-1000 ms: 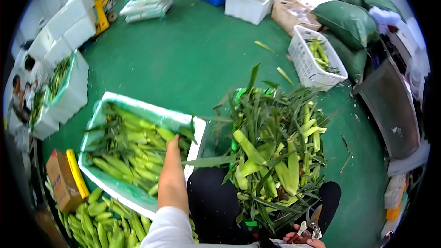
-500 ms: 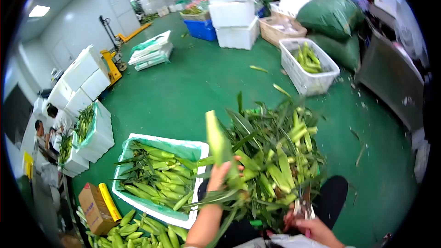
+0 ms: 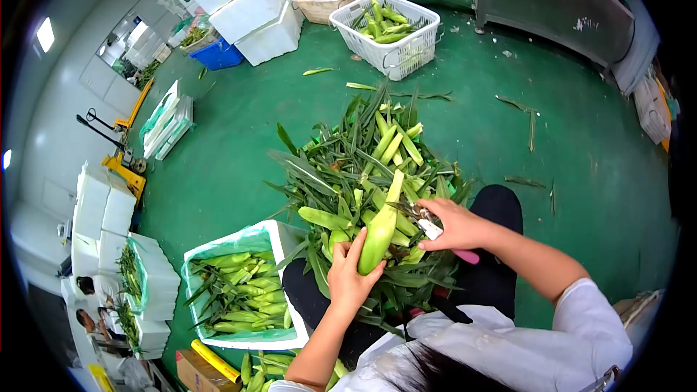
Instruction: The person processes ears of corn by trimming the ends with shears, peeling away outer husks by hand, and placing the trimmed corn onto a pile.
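Observation:
My left hand [image 3: 351, 276] is wrapped round the lower part of a green corn cob [image 3: 380, 234] in its husk, its stalk end pointing up. Close on its right, my right hand [image 3: 451, 226] grips a cutting tool [image 3: 430, 228] with a pink handle, its dark blades beside the cob's upper part. Beneath both hands lies a heap of husk leaves and corn [image 3: 341, 167]. On the left a white foam box [image 3: 279, 247] lined with green film holds many cobs.
A white basket [image 3: 406, 58] with corn stands ahead, near white foam boxes [image 3: 272, 33] and a metal table [image 3: 552, 14]. At lower left are loose cobs [image 3: 268, 366] and a cardboard box [image 3: 200, 374]. Two people [image 3: 94, 305] sit at far left.
The view has turned to the right. My left hand has brought a cob, its long leaves now gone from sight, in front of me. My right hand has risen with the tool to the cob.

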